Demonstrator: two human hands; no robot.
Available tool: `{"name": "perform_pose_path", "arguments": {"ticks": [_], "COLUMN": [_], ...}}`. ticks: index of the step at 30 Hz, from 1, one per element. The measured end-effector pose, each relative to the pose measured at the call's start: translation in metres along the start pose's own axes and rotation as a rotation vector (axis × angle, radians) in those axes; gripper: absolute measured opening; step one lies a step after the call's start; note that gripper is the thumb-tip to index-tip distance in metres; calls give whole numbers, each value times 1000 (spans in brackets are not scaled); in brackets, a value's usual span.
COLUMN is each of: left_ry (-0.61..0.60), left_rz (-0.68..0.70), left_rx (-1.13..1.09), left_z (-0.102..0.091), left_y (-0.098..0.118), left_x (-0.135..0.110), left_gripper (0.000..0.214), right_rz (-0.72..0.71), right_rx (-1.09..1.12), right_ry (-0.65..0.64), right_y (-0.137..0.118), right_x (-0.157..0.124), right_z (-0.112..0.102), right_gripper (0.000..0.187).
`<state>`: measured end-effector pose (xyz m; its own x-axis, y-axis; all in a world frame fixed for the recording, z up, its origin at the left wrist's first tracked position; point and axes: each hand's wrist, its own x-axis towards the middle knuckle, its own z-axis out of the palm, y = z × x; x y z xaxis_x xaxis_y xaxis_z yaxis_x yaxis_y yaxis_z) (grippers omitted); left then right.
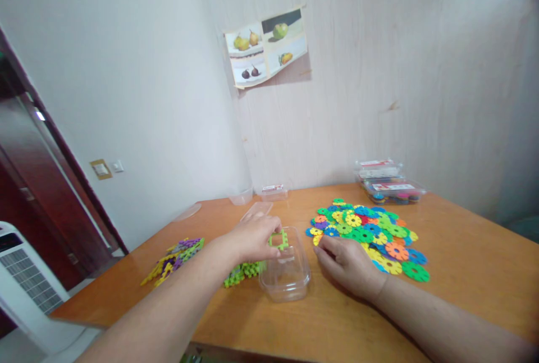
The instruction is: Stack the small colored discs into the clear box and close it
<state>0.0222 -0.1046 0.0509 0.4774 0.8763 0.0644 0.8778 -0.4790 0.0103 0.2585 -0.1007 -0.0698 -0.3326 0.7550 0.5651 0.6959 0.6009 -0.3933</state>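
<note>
My left hand [263,237] is closed in a pinch on a light green square plastic building piece [284,239] with toothed edges and an open middle. It holds the piece over a clear plastic container [290,279] on the table. A heap of green toothed pieces [242,274] lies left of the container, partly behind my left forearm. My right hand [347,265] rests on the table with curled fingers, at the near left edge of a pile of colourful notched plastic discs [366,228]. A yellow disc shows by its fingertips; whether they grip anything is hidden.
Purple and yellow toothed pieces [179,259] lie on the left of the wooden table [261,329]. Clear tubs [241,197] and lids [189,211] stand toward the back. Stacked filled clear boxes [389,183] are at back right, against the wall. A white appliance [29,284] stands beyond the left edge.
</note>
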Motion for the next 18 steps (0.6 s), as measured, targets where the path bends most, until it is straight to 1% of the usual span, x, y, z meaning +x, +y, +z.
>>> {"name": "perform_pose_path", "arguments": {"ticks": [2, 5, 8, 11, 14, 18], "left_ry": [-31, -81, -134, -169, -144, -110], "left_rz": [21, 65, 106, 171, 231, 256], "left_rx": [64, 132, 153, 154, 173, 195], "left_z": [7, 15, 20, 25, 30, 36], "left_y": [10, 19, 22, 20, 15, 8], "left_x": [7, 14, 17, 19, 20, 20], "left_gripper": [33, 30, 23, 16, 25, 34], "right_rz": [10, 17, 17, 19, 22, 30], "right_rx": [3, 10, 25, 40, 52, 62], "right_ry": [19, 33, 40, 45, 50, 54], "right_y": [2, 3, 1, 1, 1, 3], "right_x": [0, 0, 1, 2, 2, 1], "right_z": [-2, -4, -4, -4, -5, -5], "right_gripper": [34, 33, 33, 34, 33, 32]}}
